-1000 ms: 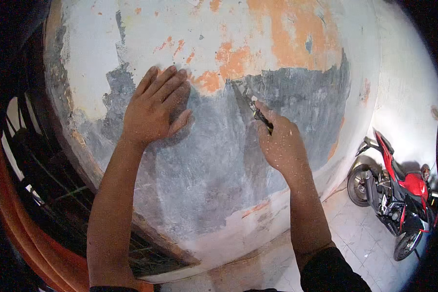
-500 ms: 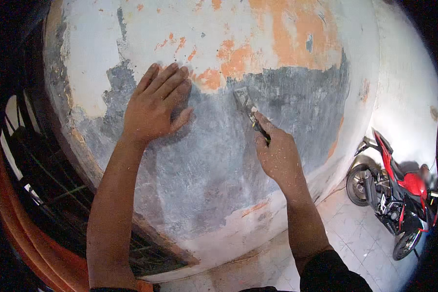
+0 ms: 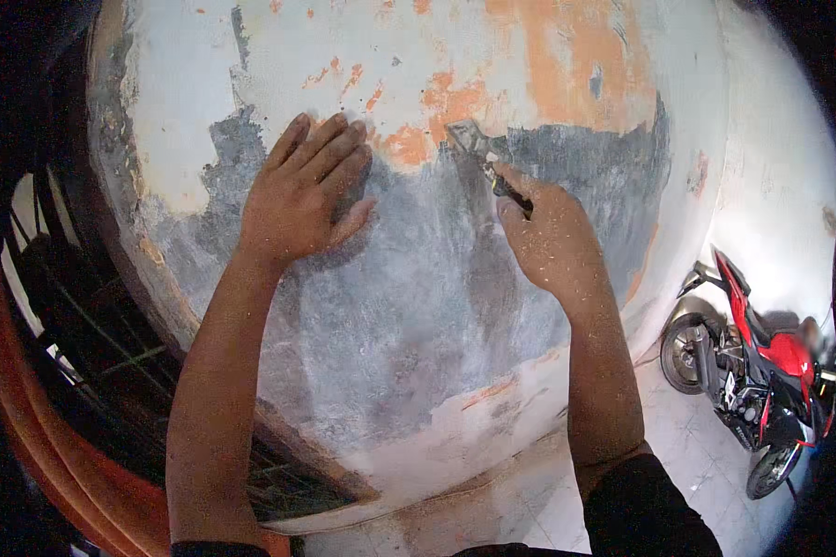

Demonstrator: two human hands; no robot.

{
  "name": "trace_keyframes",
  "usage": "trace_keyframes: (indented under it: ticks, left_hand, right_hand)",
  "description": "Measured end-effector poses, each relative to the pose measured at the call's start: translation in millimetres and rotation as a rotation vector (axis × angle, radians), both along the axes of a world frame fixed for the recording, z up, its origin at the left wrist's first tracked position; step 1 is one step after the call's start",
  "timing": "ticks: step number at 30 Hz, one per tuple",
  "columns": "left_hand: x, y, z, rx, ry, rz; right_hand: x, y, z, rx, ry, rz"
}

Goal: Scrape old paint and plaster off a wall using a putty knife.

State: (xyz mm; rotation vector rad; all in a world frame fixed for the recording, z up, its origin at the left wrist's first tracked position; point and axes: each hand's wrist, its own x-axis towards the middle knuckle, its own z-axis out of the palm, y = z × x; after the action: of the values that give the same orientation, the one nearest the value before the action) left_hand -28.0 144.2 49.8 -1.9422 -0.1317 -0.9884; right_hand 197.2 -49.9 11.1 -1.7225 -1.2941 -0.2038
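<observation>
A wall (image 3: pixel 390 306) fills the middle of the view, its white and orange paint ending in a ragged border above bare grey plaster. My left hand (image 3: pixel 308 190) lies flat against it near that border, fingers outstretched and holding nothing. In my right hand (image 3: pixel 553 232) is a scraper (image 3: pixel 471 139) with a flat metal blade and a dark handle, my fingers wrapped round the handle. The blade meets the wall where orange and white paint border the grey. Pale flecks dot the right hand and wrist.
A red and black motorcycle (image 3: pixel 752 362) stands on the white tiled floor (image 3: pixel 678 446) at the right, beside a white wall (image 3: pixel 780 167). At the left are a dark window with bars (image 3: pixel 111 343) and an orange curtain-like cloth (image 3: pixel 56 464).
My right hand has pushed the scraper upward along the wall, from the grey plaster to the paint border. My left hand stays flat on the wall in nearly the same place.
</observation>
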Motion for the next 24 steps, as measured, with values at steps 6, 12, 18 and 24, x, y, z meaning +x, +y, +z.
trace_keyframes:
  ticks: [6,12,18,24]
  left_hand:
    - [-5.9,-0.1,-1.6,0.021,-0.016,0.011]
    - [-4.3,-1.6,-1.9,-0.007,-0.015,0.006]
    - [-3.3,-1.8,1.1,0.011,-0.006,0.003]
    - [-7.8,0.4,-1.6,0.01,-0.016,-0.012]
  right_hand:
    - [-12.9,10.6,-40.2,-0.078,-0.052,-0.048]
    - [-7.8,0.3,-32.2,-0.073,-0.07,0.005]
    - [-14.4,20.2,-29.6,0.004,-0.076,0.033]
    - [-31.0,14.1,-48.2,-0.05,-0.021,0.034]
